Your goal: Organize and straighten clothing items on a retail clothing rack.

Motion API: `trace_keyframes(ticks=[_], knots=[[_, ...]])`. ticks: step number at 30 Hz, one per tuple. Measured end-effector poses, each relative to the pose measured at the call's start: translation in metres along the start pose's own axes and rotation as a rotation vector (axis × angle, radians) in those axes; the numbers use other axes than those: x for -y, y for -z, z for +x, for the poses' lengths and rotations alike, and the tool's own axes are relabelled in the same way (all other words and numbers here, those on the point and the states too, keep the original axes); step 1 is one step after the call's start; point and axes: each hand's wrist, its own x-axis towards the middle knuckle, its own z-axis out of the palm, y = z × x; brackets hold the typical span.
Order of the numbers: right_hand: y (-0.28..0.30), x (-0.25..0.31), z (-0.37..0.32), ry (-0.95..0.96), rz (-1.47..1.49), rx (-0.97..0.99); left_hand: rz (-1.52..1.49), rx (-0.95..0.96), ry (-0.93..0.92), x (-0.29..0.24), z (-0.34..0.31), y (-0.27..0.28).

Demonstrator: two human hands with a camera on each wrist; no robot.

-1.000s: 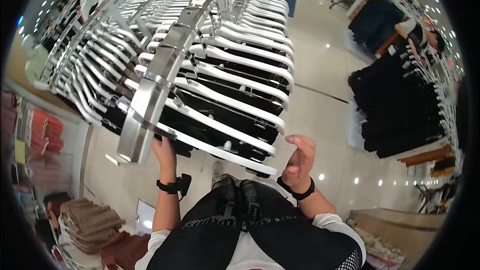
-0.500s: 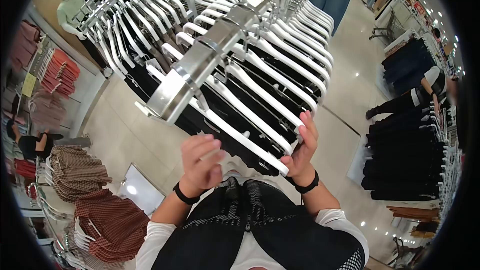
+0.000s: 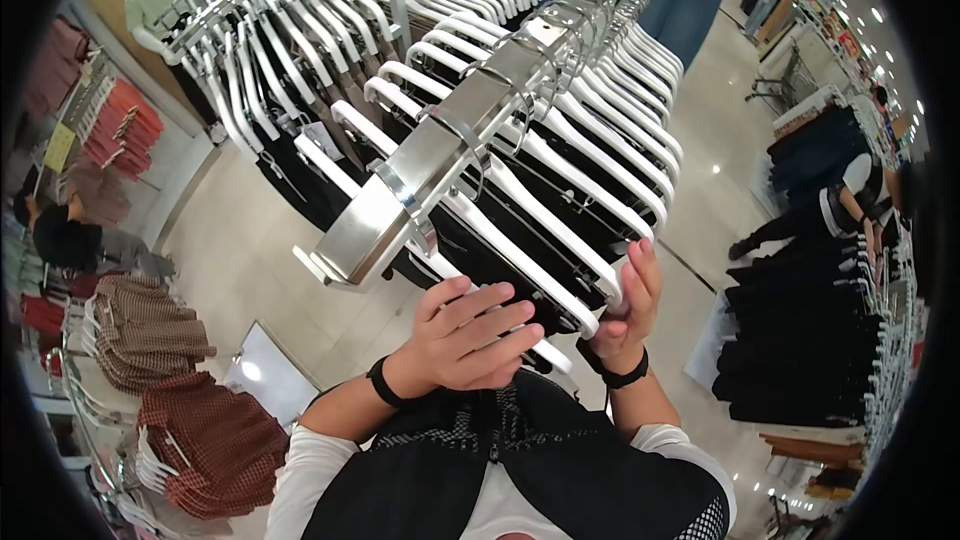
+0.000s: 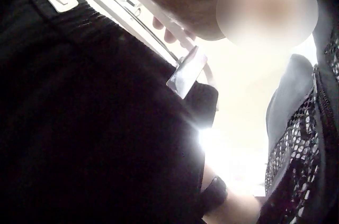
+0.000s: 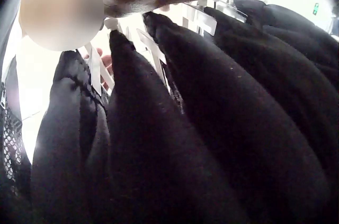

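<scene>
Hanging from a metal rail [image 3: 420,165], a row of white hangers [image 3: 560,130] carries black clothes [image 3: 485,252] in the head view. At the rail's near end, the left hand [image 3: 470,338] lies over the front hanger [image 3: 556,358] with its fingers bent across it. Whether they close round it I cannot tell. The right hand [image 3: 628,305] pinches the right tip of the second hanger [image 3: 540,275], just behind, with fingers upright and the thumb against the tip. The two hands are near each other, above the pale floor [image 3: 250,270].

From the left wrist, black clothes [image 4: 79,129] fill most of the view. A white hanger bar [image 4: 135,20] crosses the top, a shiny clip [image 4: 186,71] hangs from it, and fingertips [image 4: 169,35] show just behind the bar.

From the right wrist, folds of black clothes [image 5: 222,107] hang side by side, with white hanger parts [image 5: 151,44] between them at the top. The hand's grip is out of sight here.
</scene>
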Motion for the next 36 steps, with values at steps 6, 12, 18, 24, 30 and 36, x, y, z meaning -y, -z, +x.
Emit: trace_keyframes(ticks=[6,12,18,24,30,36], knots=[[0.006,-0.021,0.023,0.197,0.066,0.041,0.112,-0.045,0.203,-0.022,0.01,-0.009],[0.032,-0.05,0.037,0.253,0.345,0.126,0.291,-0.084,0.395,-0.059,0.043,-0.032],[0.037,-0.083,0.039,0.296,0.404,0.228,0.472,-0.063,0.575,-0.097,0.05,-0.053],[0.039,-0.093,0.042,0.293,0.403,0.308,0.719,-0.017,0.645,-0.129,0.061,-0.07],[0.039,-0.093,0.047,0.325,0.384,0.411,0.914,0.075,0.714,-0.137,0.083,-0.073],[0.038,-0.091,0.046,0.338,0.41,0.419,0.86,0.093,0.687,-0.123,0.087,-0.082]])
